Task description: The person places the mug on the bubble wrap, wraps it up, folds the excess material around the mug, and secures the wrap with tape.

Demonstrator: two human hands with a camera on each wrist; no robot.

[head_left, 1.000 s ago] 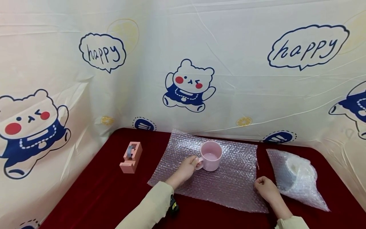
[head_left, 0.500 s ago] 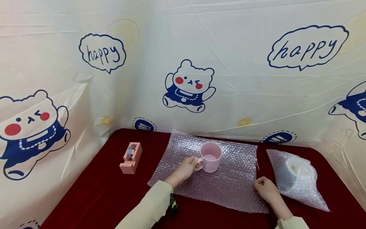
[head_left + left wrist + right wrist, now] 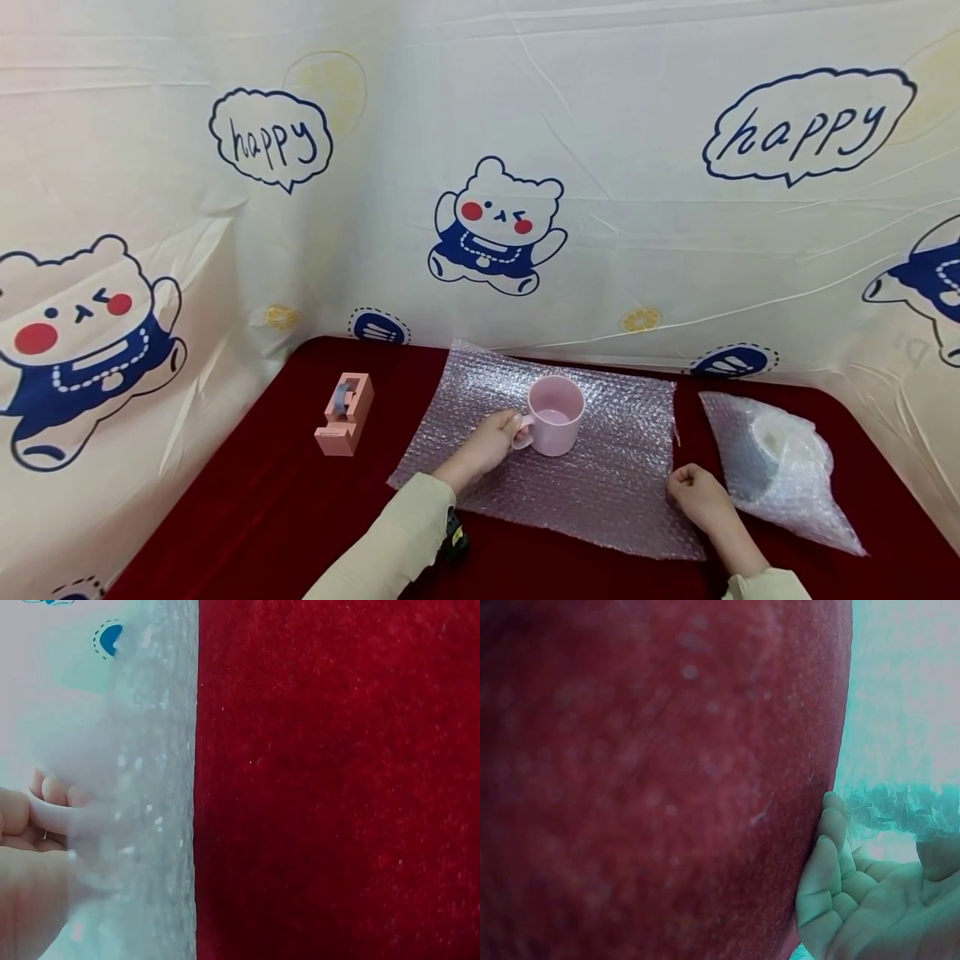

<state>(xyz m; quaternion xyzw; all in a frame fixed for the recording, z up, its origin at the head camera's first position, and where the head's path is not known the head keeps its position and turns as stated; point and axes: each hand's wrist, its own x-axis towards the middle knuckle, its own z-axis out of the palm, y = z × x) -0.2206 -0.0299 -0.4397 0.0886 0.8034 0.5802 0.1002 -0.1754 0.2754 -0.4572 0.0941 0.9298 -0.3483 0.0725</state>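
Note:
A pink mug [image 3: 555, 415] stands upright on a sheet of clear bubble wrap [image 3: 592, 492] spread over the red cloth. My left hand [image 3: 491, 440] grips the mug's handle, fingers curled round it; in the left wrist view the fingers [image 3: 15, 814] show beside the pale handle [image 3: 56, 817], with the wrap blurring part of the picture. At the sheet's right edge, my right hand [image 3: 699, 496] pinches the wrap. The right wrist view shows curled fingers [image 3: 821, 881] low against the red cloth, next to the wrap's edge [image 3: 900, 810]; the exact pinch is partly hidden.
To the left stands a pink tape dispenser [image 3: 347, 414] with a roll of tape. A bubble-wrapped bundle [image 3: 780, 467] with something pale inside lies at the right, close to my right hand. Behind the red-covered table [image 3: 247, 508] hangs a printed curtain [image 3: 637, 242].
The mug has shifted very slightly toward me, with my left hand still on its handle. My right hand stays at the wrap's edge.

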